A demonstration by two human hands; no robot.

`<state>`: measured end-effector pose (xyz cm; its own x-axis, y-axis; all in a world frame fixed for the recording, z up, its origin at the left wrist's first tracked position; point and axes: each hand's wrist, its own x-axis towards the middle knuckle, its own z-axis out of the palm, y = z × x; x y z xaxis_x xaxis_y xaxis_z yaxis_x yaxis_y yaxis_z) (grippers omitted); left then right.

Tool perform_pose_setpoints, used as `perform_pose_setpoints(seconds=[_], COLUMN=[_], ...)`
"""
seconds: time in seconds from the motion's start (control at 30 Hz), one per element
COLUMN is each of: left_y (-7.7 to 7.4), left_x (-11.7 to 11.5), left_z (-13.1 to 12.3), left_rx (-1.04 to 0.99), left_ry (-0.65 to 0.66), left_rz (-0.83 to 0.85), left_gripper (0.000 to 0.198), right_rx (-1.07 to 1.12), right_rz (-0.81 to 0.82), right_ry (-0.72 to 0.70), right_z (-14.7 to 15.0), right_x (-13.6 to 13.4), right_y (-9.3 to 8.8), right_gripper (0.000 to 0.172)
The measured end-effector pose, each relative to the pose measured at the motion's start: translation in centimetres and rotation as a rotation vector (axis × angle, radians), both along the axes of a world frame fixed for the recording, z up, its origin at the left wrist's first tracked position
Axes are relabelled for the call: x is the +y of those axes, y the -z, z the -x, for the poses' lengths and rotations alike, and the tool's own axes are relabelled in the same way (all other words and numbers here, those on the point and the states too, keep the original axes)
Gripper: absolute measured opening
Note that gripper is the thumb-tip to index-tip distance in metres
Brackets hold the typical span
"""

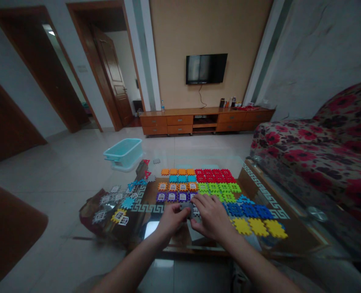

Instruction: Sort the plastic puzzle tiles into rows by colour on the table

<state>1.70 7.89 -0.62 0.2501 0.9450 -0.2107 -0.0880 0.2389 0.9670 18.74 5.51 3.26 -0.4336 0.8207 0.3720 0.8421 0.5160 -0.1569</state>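
Left hand (172, 219), right hand (210, 213), both gripping grey tile (186, 206), coloured tiles (215, 176), glass table (148, 208)

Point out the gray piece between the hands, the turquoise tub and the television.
Gray piece (186, 206), head view: its visible surface.
Turquoise tub (133, 154), head view: outer side wall.
Television (206, 69), head view: middle of screen.

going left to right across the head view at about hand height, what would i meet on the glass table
Yellow piece beside a white window piece → left hand → grey pieces held between the hands → right hand → row of three yellow pieces.
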Motion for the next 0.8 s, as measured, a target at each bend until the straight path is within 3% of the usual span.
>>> perform_pose_setpoints(seconds=[0.5,0.8], left_y=[-1.5,-0.6], left_x=[-0.5,-0.1], left_z=[0.1,0.4], left_rx=[-0.088,-0.089], left_ry=[0.067,0.068], left_rz=[-0.021,-0.043], left_gripper=[0.036,0.034], right_rx=[0.043,0.177], right_rz=[0.009,0.098], right_ry=[-0.005,-0.041], right_z=[0.0,-0.4], right_x=[-0.1,-0.2], right_y=[-0.1,0.0], right_gripper=[0.049,0.052])
